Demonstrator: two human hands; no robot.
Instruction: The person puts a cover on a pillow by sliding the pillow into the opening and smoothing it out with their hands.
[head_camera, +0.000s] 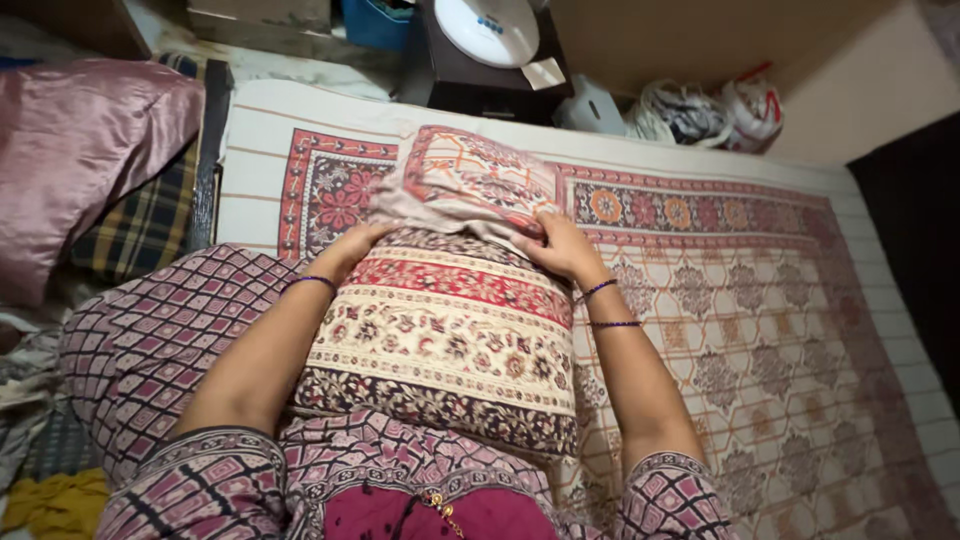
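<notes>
- Landmark: the patterned pillow, lying across the person's lap on a printed bedsheet that covers the mattress.
- The pillow wears a cover in red, cream and dark floral bands. Its far end shows a looser orange-and-grey printed cloth, bunched above the banded part.
- Left hand: at the pillow's far left corner, fingers curled round the edge of the cloth, pinching it.
- Right hand: at the pillow's far right corner, fingers bent and pressed into the cloth, gripping its edge. Thin bracelets on both wrists.
- Judged step: working the cover along the pillow at its open end; whether it goes on or comes off cannot be told.
- Judged need for the next move: both hands pulling evenly along the pillow's length while the lap holds the near end steady.
- Left of the pillow: a pink satin cushion over a plaid cloth.
- Beyond the pillow: a dark stand bearing a round white appliance; to its right, knotted plastic bags.
</notes>
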